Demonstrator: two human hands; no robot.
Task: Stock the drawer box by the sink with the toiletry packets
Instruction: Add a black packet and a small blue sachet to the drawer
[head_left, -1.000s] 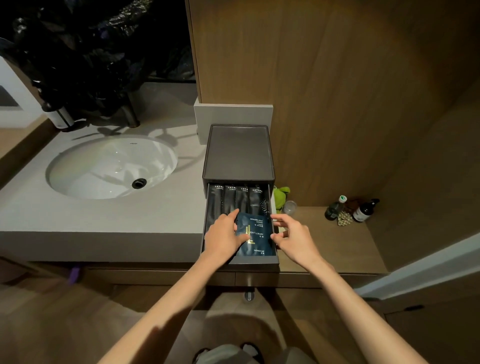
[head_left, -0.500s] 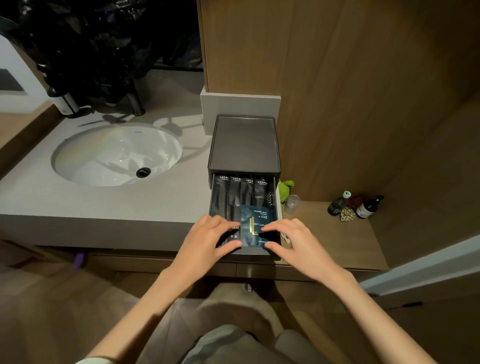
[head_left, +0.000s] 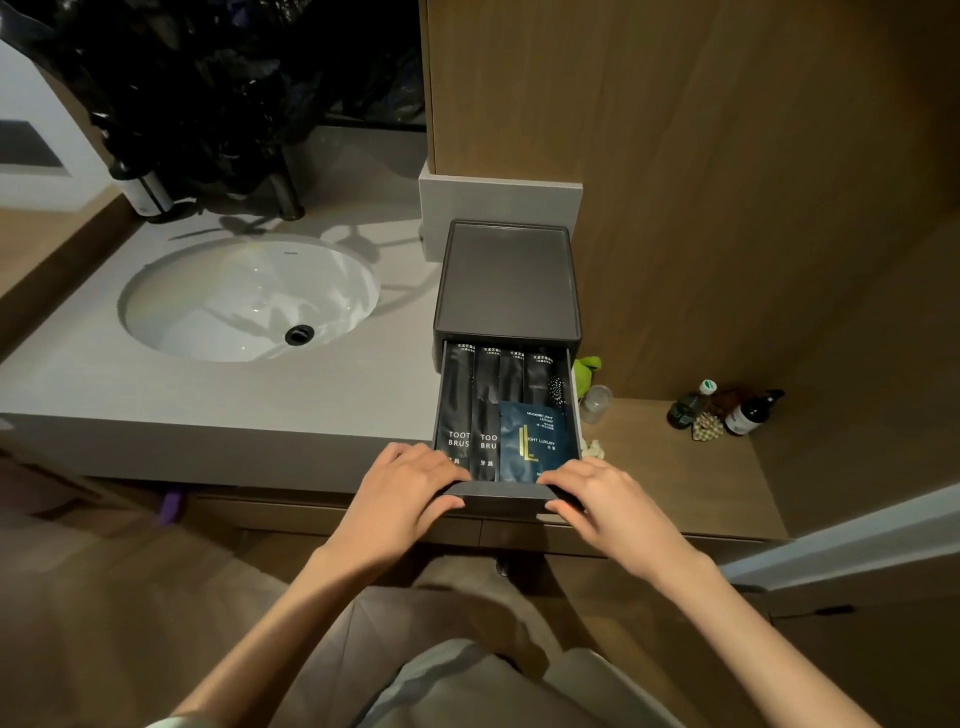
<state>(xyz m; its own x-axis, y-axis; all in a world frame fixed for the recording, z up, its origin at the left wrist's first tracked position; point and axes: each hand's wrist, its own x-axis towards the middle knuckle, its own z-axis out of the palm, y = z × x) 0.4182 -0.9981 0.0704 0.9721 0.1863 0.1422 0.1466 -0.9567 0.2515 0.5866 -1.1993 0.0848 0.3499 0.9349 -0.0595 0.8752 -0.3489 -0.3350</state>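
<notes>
Off the blue packet (head_left: 537, 441) now, my left hand (head_left: 410, 488) and right hand (head_left: 602, 499) grip the drawer (head_left: 501, 497). Toothbrush packets (head_left: 460, 415) lie alongside.

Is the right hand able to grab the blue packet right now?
Probably yes. The drawer stands open, the blue packet lies uncovered on top of the black packets, and the right hand holds the drawer's front just beside it.

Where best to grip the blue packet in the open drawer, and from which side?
Probably its far edge, pinched from above. The blue packet lies flat on the black packets at the drawer's right front corner, so that edge is free. Its near edge is tucked behind the drawer front, which the left hand and right hand grip; its right edge hugs the drawer wall.
</notes>
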